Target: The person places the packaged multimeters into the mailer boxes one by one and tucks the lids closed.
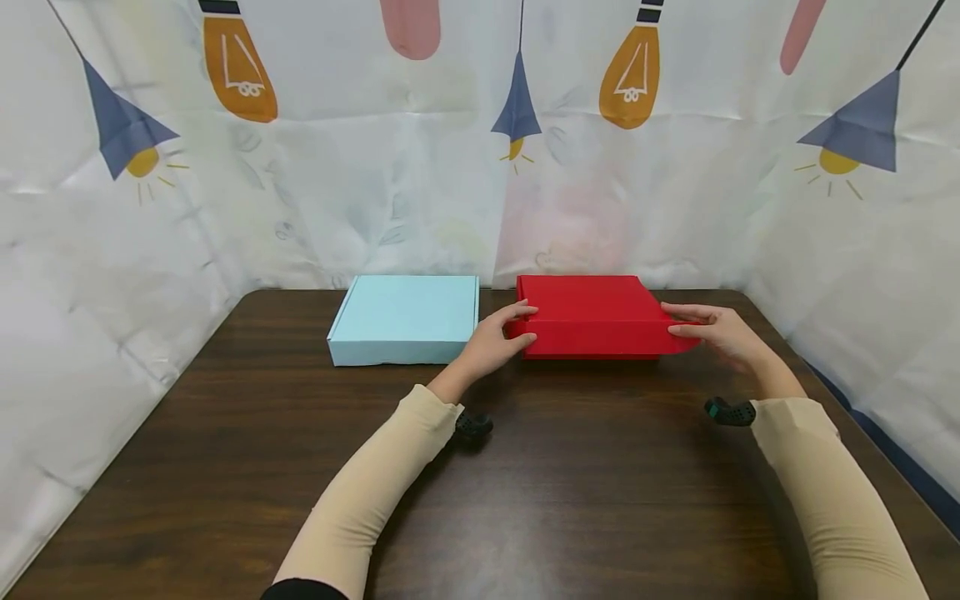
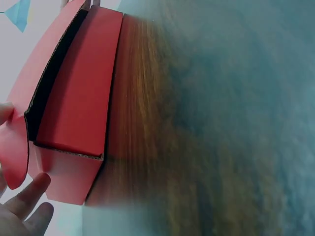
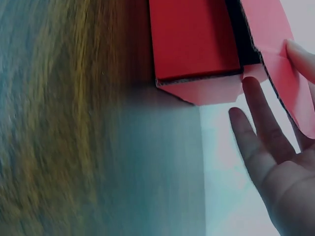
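Observation:
A red cardboard box point(image 1: 581, 297) stands toward the back of the table, its lid slightly raised. The lid's front flap point(image 1: 600, 338) juts forward, and a dark gap shows between it and the box's front wall point(image 2: 83, 83) in the left wrist view. At the left end my left hand point(image 1: 491, 340) pinches the flap's side tab point(image 2: 14, 160) between thumb and fingers. My right hand point(image 1: 723, 337) grips the matching right tab point(image 3: 299, 96), its thumb on the outer face and other fingers spread beside the box. The inside of the box is hidden.
Left of the red box sits a closed light blue box point(image 1: 408, 312), close to my left wrist. Both boxes stand on a dark brown wooden table point(image 1: 555, 500). A printed white curtain point(image 1: 322, 192) hangs behind and along the sides.

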`<state>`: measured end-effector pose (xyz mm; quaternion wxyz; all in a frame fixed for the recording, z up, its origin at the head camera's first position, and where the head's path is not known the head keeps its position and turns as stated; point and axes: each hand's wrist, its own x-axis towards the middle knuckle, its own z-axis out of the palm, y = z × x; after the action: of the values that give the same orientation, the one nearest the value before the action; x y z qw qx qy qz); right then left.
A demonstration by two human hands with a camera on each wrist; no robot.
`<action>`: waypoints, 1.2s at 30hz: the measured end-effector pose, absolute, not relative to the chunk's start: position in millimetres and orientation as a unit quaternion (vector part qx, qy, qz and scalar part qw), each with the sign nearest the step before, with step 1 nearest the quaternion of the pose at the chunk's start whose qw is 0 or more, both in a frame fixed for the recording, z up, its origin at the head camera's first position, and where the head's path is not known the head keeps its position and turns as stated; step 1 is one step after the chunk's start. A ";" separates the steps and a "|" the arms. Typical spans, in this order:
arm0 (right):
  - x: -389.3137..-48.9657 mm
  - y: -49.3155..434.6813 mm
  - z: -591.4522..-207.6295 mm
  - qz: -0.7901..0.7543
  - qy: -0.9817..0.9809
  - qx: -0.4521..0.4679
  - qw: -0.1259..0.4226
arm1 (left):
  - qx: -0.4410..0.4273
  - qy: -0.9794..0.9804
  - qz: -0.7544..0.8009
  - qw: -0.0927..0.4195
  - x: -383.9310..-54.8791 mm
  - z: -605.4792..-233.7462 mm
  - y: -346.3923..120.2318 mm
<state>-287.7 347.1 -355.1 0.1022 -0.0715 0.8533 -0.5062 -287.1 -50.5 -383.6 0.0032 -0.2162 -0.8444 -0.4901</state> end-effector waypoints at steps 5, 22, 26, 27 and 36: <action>-287.9 347.9 -355.8 -0.483 0.863 -0.109 0.096 | -0.219 -0.856 -0.467 -0.005 -287.0 -382.9 -47.1; -285.1 337.4 -356.0 -0.400 0.900 -0.147 0.090 | -0.233 -0.871 -0.429 -0.043 -289.5 -386.5 -44.0; -286.2 332.3 -356.4 -0.375 0.909 -0.158 0.093 | -0.244 -0.878 -0.409 -0.054 -291.4 -383.9 -42.3; -286.3 331.0 -356.8 -0.369 0.910 -0.163 0.094 | -0.247 -0.880 -0.401 -0.056 -292.5 -383.4 -41.5; -289.1 319.2 -363.0 -0.293 0.934 -0.180 0.094 | -0.251 -0.913 -0.316 -0.061 -299.6 -379.9 -33.0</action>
<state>-289.1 319.2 -363.0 0.0937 -0.1795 0.9344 -0.2929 -299.6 -33.0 -379.9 -0.0611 -0.2515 -0.9127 -0.3161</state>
